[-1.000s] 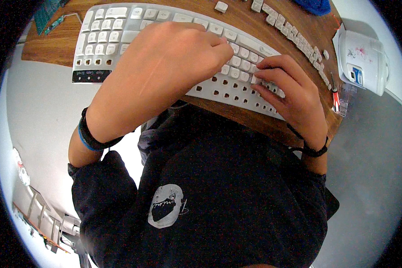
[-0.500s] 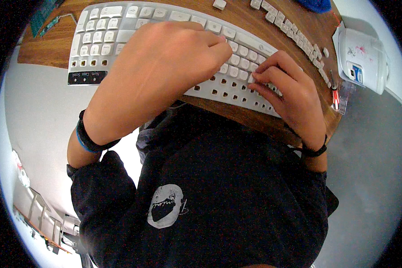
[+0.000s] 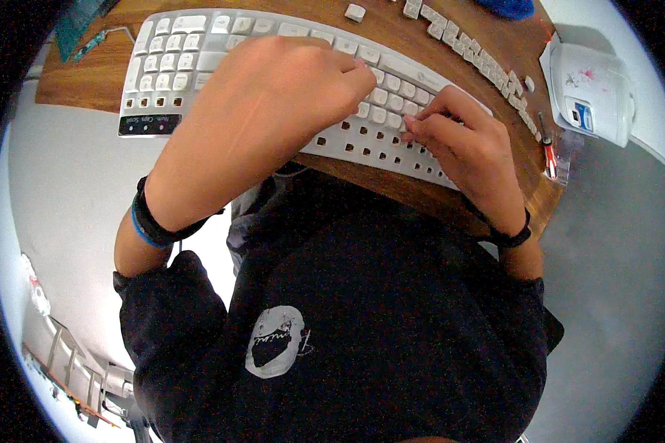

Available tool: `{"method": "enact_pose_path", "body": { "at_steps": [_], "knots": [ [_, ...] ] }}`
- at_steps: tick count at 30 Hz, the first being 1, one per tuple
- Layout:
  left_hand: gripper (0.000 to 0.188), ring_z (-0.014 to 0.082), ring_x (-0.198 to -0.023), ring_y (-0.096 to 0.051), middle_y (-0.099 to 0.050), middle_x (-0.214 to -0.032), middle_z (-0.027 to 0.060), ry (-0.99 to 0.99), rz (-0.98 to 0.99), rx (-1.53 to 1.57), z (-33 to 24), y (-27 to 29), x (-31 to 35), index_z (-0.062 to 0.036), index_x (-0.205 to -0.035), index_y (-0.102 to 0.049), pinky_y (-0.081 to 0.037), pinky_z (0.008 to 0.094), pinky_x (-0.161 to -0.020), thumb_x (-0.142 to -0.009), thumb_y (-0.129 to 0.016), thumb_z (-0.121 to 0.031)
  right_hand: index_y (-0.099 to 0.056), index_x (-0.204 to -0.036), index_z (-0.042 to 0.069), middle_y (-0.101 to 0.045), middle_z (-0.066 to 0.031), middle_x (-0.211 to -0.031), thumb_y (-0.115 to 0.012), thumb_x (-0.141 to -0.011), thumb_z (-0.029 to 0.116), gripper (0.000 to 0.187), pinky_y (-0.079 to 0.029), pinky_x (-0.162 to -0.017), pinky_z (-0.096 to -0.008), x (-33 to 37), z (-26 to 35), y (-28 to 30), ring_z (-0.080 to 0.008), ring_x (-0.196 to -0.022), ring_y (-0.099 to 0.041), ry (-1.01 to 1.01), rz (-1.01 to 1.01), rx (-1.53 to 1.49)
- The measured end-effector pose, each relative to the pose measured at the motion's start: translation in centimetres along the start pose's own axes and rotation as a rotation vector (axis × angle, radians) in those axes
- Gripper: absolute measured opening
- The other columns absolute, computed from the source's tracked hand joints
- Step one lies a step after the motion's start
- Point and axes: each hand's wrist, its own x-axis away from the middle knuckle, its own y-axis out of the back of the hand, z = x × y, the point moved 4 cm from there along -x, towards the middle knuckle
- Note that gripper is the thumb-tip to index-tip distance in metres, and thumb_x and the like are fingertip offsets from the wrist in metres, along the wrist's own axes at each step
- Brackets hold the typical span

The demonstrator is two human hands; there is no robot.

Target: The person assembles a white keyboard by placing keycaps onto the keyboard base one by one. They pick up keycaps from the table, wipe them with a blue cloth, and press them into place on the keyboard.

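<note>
Your right hand (image 3: 471, 142) is pressing fingertips together, on what I cannot tell; your left hand (image 3: 277, 96) is hiding its grip. The long white plastic keyboard (image 3: 335, 142) is lying along the brown wooden tabletop's (image 3: 81, 83) near edge, probably feeling light, stiff; hold its rim.

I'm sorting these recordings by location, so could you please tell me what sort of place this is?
Probably a desk used as an electronics workbench, judging by the white keyboard lacking some keys, the loose keycaps and the screwdriver.
</note>
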Motion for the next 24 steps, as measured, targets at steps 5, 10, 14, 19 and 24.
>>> {"method": "enact_pose_path", "body": {
  "at_steps": [5,10,14,19,24],
  "knots": [
    [0.037,0.0343,-0.099,-0.078,-0.082,-0.112,0.0116,-0.026,-0.070,-0.003,0.0,-0.4,0.3,-0.0068,-0.126,-0.076,-0.063,0.0470,-0.082,-0.091,-0.078,-0.020,-0.081,-0.110,0.014,-0.072,-0.0046,-0.102,-0.085,-0.091,0.016,0.020,-0.062,-0.073,-0.0378,0.7,-0.2,-0.1,-0.0235,-0.089,-0.076,-0.032,-0.129,-0.060],
    [0.037,0.0351,-0.098,-0.078,-0.082,-0.111,0.0123,-0.004,-0.029,-0.031,0.1,-0.6,0.1,-0.0061,-0.125,-0.077,-0.063,0.0479,-0.081,-0.092,-0.077,-0.021,-0.082,-0.115,0.016,-0.073,-0.0037,-0.101,-0.085,-0.090,0.017,0.026,-0.062,-0.070,-0.0379,0.1,1.3,-0.5,-0.0238,-0.087,-0.075,-0.001,-0.144,0.027],
    [0.037,0.0350,-0.098,-0.078,-0.082,-0.110,0.0121,-0.021,-0.067,-0.019,0.1,-0.4,0.3,-0.0050,-0.125,-0.076,-0.063,0.0476,-0.081,-0.092,-0.077,-0.020,-0.081,-0.115,0.018,-0.074,-0.0028,-0.103,-0.079,-0.090,0.016,0.025,-0.062,-0.069,-0.0377,-0.2,1.7,-0.3,-0.0243,-0.087,-0.075,0.046,-0.113,0.121],
    [0.038,0.0348,-0.097,-0.078,-0.082,-0.110,0.0118,-0.053,-0.121,0.051,0.3,-0.6,0.7,-0.0039,-0.127,-0.075,-0.063,0.0466,-0.080,-0.091,-0.077,-0.018,-0.080,-0.108,0.013,-0.075,-0.0022,-0.102,-0.083,-0.087,0.014,0.021,-0.060,-0.067,-0.0366,-0.8,3.3,0.2,-0.0240,-0.086,-0.075,0.055,-0.103,0.246],
    [0.040,0.0339,-0.096,-0.078,-0.081,-0.110,0.0110,-0.034,-0.084,0.043,0.3,-0.4,0.6,-0.0047,-0.128,-0.074,-0.062,0.0461,-0.078,-0.090,-0.076,-0.016,-0.076,-0.105,0.011,-0.073,-0.0040,-0.102,-0.084,-0.088,0.015,0.019,-0.061,-0.069,-0.0385,-1.4,3.3,0.1,-0.0271,-0.087,-0.075,-0.001,-0.037,0.257]
  ]
}}
